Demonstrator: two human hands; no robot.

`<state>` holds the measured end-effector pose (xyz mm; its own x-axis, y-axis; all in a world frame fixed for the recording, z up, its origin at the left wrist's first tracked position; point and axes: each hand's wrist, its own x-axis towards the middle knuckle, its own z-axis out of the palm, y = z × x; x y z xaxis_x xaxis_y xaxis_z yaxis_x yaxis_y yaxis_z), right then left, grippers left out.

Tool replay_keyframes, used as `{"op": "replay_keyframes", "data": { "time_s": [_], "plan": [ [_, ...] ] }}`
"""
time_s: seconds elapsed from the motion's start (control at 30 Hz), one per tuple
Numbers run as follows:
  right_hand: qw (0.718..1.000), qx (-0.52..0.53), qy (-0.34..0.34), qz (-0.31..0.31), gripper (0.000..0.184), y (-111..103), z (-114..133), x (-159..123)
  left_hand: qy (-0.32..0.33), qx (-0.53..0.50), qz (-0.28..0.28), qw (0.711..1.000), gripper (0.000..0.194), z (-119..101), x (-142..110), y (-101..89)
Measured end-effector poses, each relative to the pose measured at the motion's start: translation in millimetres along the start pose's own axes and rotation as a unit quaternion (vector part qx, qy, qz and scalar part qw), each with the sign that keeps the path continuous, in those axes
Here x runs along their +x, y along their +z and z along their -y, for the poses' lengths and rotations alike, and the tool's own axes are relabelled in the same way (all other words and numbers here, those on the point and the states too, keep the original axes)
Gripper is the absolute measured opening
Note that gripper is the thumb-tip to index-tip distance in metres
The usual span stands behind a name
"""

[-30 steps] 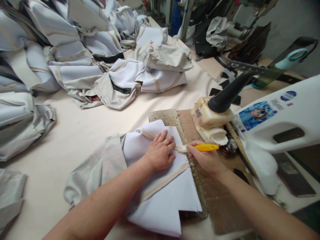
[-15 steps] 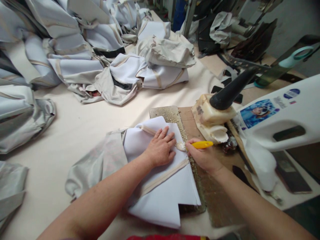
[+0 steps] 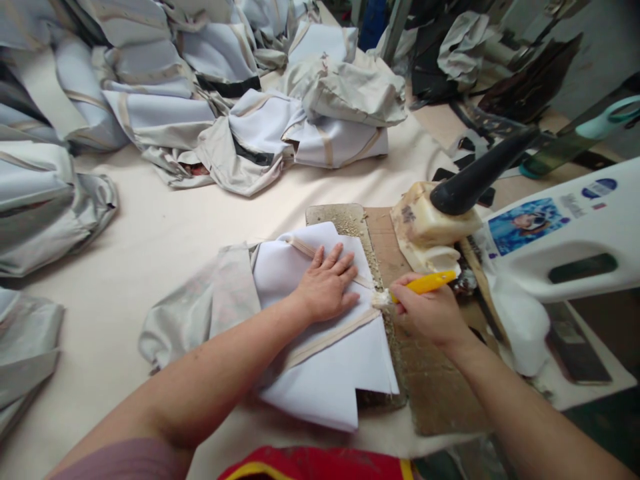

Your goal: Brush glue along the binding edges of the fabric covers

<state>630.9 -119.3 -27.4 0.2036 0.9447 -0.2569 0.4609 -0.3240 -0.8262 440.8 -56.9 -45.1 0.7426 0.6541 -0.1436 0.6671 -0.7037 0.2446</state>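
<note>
Your left hand lies flat on the white piece, in the middle of the frame. Its fingers are a little spread and it grasps nothing; the palm side is down on the fabric, between two beige strips.

Your right hand is to the right of it, and it is closed around the brush. The handle is yellow and points to the right; the pale bristles are at the right edge of the white piece, just beside the end of the lower beige strip. Whether the bristles press on the fabric, I cannot tell.

The white piece lies partly on the crusted board, and the grey cloth spreads from its left side over the table cover. To the right of the crusted board is the brown board. On its upper part stands the stained container, with the black cone leaning to the upper right.

At the right of the frame there is the white jug, with the dark phone below it. The pile of similar pieces fills the upper left.
</note>
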Motion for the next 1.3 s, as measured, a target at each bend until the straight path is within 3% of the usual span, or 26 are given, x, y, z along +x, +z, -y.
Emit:
{"op": "replay_keyframes", "data": {
  "time_s": [0.17,0.23,0.37,0.47,0.63,0.7,0.8,0.9,1.0,1.17,1.3],
  "plan": [
    [1.000,-0.024,-0.011,0.016,0.022,2.0,-4.9,-19.5,-0.011,0.000,0.025,1.000,0.103,-8.3,-3.5,1.3],
    [0.999,-0.036,-0.037,-0.014,0.023,5.0,-9.7,-22.2,-0.016,0.004,0.027,0.999,0.106,-9.9,-3.9,4.0],
    [0.993,-0.058,-0.099,0.019,0.022,6.7,-16.8,-23.8,-0.018,0.003,0.017,1.000,0.107,-10.5,-3.7,9.2],
    [0.988,-0.086,-0.124,-0.025,0.022,4.1,-21.4,-26.3,-0.022,0.004,0.017,1.000,0.108,-10.0,-3.7,11.7],
    [0.979,-0.107,-0.169,0.040,0.021,2.6,-26.1,-31.4,-0.009,0.003,-0.002,1.000,0.107,-8.4,-4.3,15.7],
    [0.976,-0.125,-0.180,0.008,0.020,3.2,-25.8,-29.3,-0.012,0.002,-0.002,1.000,0.108,-8.1,-4.5,16.3],
    [0.973,-0.136,-0.180,-0.040,0.020,3.3,-22.7,-27.0,-0.012,0.002,0.002,1.000,0.108,-7.9,-4.6,15.8],
    [0.976,-0.125,-0.176,0.009,0.021,1.3,-19.8,-31.6,-0.007,0.001,0.002,1.000,0.108,-7.6,-4.7,15.6],
    [0.984,-0.107,-0.131,0.053,0.023,-1.8,-21.3,-36.1,-0.007,-0.001,0.004,1.000,0.109,-7.4,-4.1,16.9],
    [0.994,-0.062,-0.075,-0.044,0.022,3.8,-24.5,-35.8,-0.008,0.009,0.002,1.000,0.109,-7.7,-3.2,18.9],
    [0.998,-0.054,-0.024,0.000,0.026,14.2,-32.5,-65.3,-0.006,0.009,-0.002,1.000,0.109,-6.9,-3.9,19.8]
  ]
}}
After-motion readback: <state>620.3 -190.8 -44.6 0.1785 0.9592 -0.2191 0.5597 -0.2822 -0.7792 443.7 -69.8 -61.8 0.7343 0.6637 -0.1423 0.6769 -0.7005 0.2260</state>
